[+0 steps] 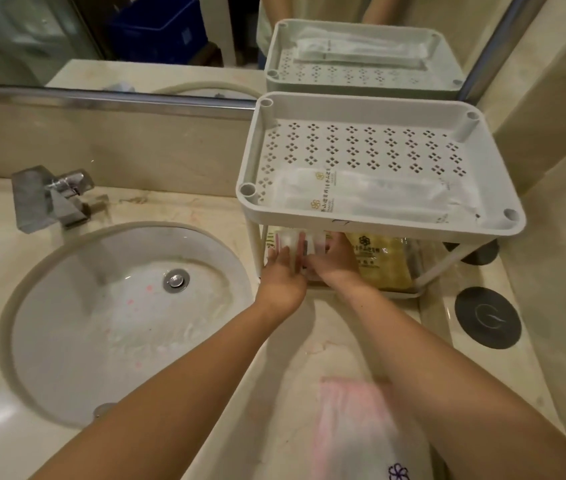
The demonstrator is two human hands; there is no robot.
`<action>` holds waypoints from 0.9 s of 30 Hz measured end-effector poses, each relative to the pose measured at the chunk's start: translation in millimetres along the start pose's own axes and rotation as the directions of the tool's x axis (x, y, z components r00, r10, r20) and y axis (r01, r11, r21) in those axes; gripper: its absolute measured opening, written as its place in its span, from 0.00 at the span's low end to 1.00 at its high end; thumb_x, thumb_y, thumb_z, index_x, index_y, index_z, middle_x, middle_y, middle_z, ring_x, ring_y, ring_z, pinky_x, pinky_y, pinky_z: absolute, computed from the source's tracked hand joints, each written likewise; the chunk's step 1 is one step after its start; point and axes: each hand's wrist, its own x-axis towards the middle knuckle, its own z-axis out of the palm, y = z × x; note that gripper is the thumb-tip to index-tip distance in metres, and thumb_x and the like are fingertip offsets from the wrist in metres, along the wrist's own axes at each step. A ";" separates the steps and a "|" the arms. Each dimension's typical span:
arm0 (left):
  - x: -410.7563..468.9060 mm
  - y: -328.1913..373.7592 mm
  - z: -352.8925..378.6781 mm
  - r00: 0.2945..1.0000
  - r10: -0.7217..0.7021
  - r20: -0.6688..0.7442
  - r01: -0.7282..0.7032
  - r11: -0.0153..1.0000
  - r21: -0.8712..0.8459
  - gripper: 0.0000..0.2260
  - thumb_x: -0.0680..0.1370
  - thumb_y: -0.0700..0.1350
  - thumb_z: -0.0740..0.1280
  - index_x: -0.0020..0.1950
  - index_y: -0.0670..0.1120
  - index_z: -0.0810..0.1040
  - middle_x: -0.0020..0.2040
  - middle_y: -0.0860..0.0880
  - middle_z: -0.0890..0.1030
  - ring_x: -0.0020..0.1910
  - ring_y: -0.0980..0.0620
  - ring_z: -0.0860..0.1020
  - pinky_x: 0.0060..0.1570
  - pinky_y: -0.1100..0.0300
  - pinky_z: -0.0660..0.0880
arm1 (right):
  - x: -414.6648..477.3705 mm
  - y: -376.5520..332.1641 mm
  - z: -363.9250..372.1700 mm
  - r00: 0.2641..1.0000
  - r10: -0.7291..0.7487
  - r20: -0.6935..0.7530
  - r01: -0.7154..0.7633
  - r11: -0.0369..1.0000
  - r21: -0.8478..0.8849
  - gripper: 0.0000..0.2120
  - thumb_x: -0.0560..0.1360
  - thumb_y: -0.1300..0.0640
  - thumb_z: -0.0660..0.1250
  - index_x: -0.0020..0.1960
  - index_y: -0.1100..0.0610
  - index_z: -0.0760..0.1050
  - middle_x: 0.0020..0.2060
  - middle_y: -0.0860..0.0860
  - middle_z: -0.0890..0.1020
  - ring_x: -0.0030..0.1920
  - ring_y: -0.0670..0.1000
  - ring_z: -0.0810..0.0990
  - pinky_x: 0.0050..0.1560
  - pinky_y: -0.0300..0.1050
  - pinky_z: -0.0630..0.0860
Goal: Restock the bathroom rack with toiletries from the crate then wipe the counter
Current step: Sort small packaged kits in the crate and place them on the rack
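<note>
Straight-fingered left hand and right hand steady clear plastic sachets inside white perforated plastic rack, lower left; overpushing may topple them.

Gold print on top-shelf packets: illegible.

White two-tier rack holds clear packets on top, seemingly yellow pouches below.
</note>
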 end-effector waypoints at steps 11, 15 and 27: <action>-10.7 -5.3 0.4 0.999 0.000 0.047 0.004 0.996 -0.092 0.25 0.79 0.33 0.54 0.76 0.45 0.62 0.78 0.45 0.57 0.79 0.48 0.47 0.76 0.57 0.50 | 1.8 3.1 11.3 0.999 0.006 0.043 -0.003 0.998 -0.062 0.34 0.68 0.59 0.76 0.70 0.54 0.68 0.61 0.53 0.77 0.53 0.48 0.74 0.49 0.38 0.68; -24.8 -11.1 -2.7 0.999 0.019 0.027 -0.018 0.999 -0.039 0.29 0.77 0.32 0.54 0.77 0.46 0.59 0.79 0.50 0.51 0.79 0.52 0.44 0.63 0.74 0.47 | -1.5 0.2 9.6 0.999 0.001 0.037 0.004 0.993 -0.121 0.35 0.67 0.62 0.75 0.71 0.53 0.67 0.64 0.53 0.76 0.60 0.52 0.76 0.51 0.40 0.71; -61.4 -27.1 -23.3 0.986 -0.116 -0.121 0.076 0.954 -0.291 0.20 0.77 0.34 0.59 0.66 0.48 0.73 0.65 0.51 0.75 0.63 0.54 0.74 0.62 0.60 0.70 | -25.2 7.0 -5.8 0.994 -0.095 -0.051 0.083 0.977 -0.195 0.32 0.71 0.65 0.68 0.72 0.48 0.67 0.65 0.50 0.72 0.60 0.50 0.75 0.56 0.46 0.76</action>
